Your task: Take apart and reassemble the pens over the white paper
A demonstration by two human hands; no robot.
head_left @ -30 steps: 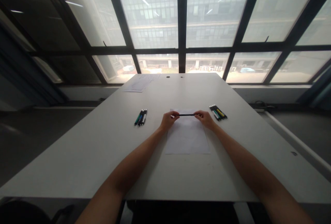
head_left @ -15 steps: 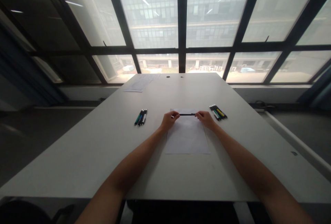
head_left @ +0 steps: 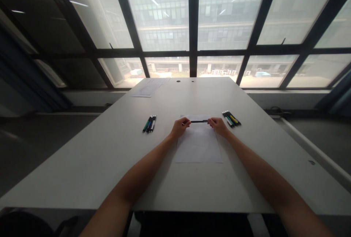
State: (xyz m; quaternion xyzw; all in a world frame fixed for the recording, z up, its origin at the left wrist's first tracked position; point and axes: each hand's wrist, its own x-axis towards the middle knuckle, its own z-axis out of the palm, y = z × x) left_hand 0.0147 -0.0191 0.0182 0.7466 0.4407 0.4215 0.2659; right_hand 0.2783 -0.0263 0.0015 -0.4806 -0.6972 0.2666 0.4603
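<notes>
A slim black pen (head_left: 199,121) lies crosswise between my hands, over the upper part of a white paper sheet (head_left: 199,145). My left hand (head_left: 180,127) pinches its left end, and my right hand (head_left: 217,125) pinches the end with the clip. Both hands are closed, with the fingertips covering the pen's ends. Left of my left hand is a group of pens (head_left: 149,124) with black, green, blue and white parts. Close to my right hand lies another group of pens (head_left: 231,119), black with green, white and yellow parts.
Printed papers (head_left: 145,90) lie at the far left of the white table (head_left: 109,171). Two small dark round spots show near its far edge. A small dark mark (head_left: 312,162) is at the right side. Large framed windows stand beyond the table.
Almost nothing differs. Both hands keep their hold on the pen, which has shifted very slightly to the right.
</notes>
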